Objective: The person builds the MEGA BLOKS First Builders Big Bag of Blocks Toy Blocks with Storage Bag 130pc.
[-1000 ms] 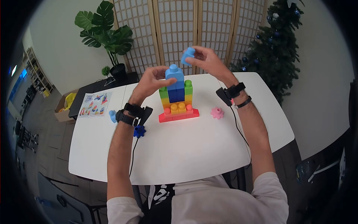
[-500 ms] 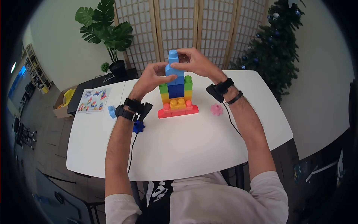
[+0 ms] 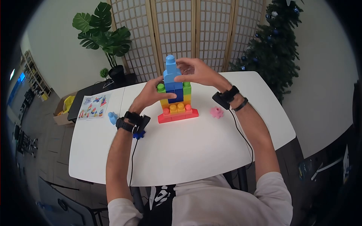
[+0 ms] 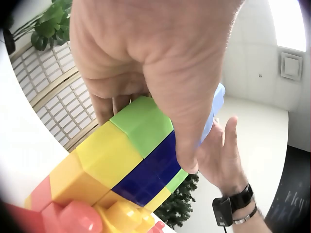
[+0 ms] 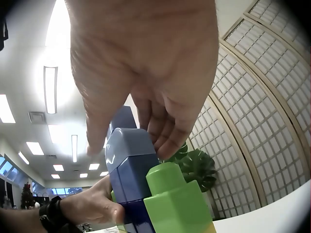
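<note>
A tower of toy building blocks [image 3: 174, 86] stands upright on a red base [image 3: 177, 119], with yellow and green columns either side of a blue middle. My left hand [image 3: 150, 94] grips the tower around its upper middle. Its thumb lies across the dark blue block [image 4: 146, 174], and its fingers go behind the green block [image 4: 143, 124]. A narrow light blue block [image 3: 171, 64] tops the stack, above a wider rounded light blue block [image 3: 172, 76]. Around these light blue blocks, my right hand [image 3: 201, 73] hovers with thumb and fingers spread apart.
A pink gear-shaped piece [image 3: 217, 112] lies right of the tower. On the left are a dark blue gear-shaped piece [image 3: 138, 134], a light blue piece [image 3: 112, 118] and a printed picture sheet [image 3: 93, 107]. Cables trail from both wrist cameras over the white table [image 3: 188, 150].
My right hand brought the narrow light blue block leftward onto the tower's top, then loosened from it. My left hand slid down from the light blue blocks to the dark blue part.
</note>
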Tool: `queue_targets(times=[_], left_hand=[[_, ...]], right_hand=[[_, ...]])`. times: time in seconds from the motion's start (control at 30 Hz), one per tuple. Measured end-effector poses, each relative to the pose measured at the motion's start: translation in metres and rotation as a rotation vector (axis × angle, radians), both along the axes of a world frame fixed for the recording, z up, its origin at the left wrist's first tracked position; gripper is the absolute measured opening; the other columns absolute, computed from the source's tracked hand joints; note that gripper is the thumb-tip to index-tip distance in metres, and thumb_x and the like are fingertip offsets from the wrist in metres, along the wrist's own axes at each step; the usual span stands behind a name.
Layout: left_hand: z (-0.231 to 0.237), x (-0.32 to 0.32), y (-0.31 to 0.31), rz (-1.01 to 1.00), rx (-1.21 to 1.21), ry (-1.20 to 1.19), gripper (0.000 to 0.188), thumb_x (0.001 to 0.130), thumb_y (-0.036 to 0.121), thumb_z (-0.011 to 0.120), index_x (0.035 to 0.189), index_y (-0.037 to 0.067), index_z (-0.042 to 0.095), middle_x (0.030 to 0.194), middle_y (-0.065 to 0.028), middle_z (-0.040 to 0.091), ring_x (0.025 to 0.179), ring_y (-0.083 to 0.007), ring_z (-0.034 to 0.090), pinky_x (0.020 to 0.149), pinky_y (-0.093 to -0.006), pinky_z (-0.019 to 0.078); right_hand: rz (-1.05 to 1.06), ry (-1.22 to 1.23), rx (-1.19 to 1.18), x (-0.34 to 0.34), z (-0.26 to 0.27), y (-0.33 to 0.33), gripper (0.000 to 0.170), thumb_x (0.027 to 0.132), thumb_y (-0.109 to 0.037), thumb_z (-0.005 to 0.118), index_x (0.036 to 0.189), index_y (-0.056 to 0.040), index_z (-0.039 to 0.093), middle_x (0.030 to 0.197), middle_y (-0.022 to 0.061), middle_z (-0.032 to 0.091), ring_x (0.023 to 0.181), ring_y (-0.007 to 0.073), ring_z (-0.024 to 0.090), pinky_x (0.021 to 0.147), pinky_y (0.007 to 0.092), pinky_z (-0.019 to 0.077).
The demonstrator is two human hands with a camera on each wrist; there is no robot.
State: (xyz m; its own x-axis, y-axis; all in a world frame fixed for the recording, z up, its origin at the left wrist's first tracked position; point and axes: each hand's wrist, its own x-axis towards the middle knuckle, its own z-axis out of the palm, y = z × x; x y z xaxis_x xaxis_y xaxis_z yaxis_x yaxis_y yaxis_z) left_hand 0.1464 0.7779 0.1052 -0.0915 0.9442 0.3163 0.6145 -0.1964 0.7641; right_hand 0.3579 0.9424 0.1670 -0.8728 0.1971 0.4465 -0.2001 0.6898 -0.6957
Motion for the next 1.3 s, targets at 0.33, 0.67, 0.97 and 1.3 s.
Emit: queue_targets(times=[0.33,0.67,0.97,1.3], left_hand=[[-0.005,-0.060,-0.066,0.128,-0.023,-0.016,0.064,0.094,0.028,0.088,0.147,0.006,0.060,0.127,-0.0142,0.073,0.120,-0.0230,0.071,0.102,-0.0385,0.0600],[-0.016,-0.140,-0.189,0.602,-0.085,0.313,0.046,0.094,0.027,0.087,0.130,0.004,0.071,0.121,-0.0135,0.076,0.114,-0.0228,0.074,0.095,-0.0371,0.0611],[-0.056,-0.138,-0.210,0.699,-0.125,0.475,0.039,0.086,0.029,0.093,0.106,0.000,0.076,0.093,-0.0145,0.079,0.078,-0.0235,0.076,0.070,-0.0360,0.0594],[-0.073,-0.150,-0.178,0.822,-0.054,0.473,0.031,0.084,0.019,0.093,0.098,-0.003,0.077,0.082,-0.0138,0.080,0.076,-0.0220,0.078,0.070,-0.0331,0.0611]], right_hand=[[-0.307,-0.165,0.000,0.081,-0.015,0.045,0.038,0.103,-0.024,0.077,0.134,-0.0037,0.072,0.113,0.0070,0.074,0.111,0.0144,0.070,0.105,0.0354,0.0557],[-0.513,-0.289,0.227,0.140,-0.071,0.091,0.034,0.091,-0.023,0.085,0.115,-0.0006,0.074,0.101,0.0124,0.075,0.096,0.0236,0.071,0.086,0.0369,0.0573],[-0.753,-0.454,0.436,0.153,-0.101,0.080,0.040,0.083,-0.029,0.089,0.100,0.0007,0.068,0.094,0.0208,0.075,0.090,0.0407,0.073,0.079,0.0482,0.0583],[-0.656,-0.299,0.415,0.153,-0.113,0.097,0.017,0.078,-0.006,0.084,0.091,0.0017,0.075,0.083,0.0188,0.076,0.080,0.0311,0.075,0.074,0.0400,0.0599]])
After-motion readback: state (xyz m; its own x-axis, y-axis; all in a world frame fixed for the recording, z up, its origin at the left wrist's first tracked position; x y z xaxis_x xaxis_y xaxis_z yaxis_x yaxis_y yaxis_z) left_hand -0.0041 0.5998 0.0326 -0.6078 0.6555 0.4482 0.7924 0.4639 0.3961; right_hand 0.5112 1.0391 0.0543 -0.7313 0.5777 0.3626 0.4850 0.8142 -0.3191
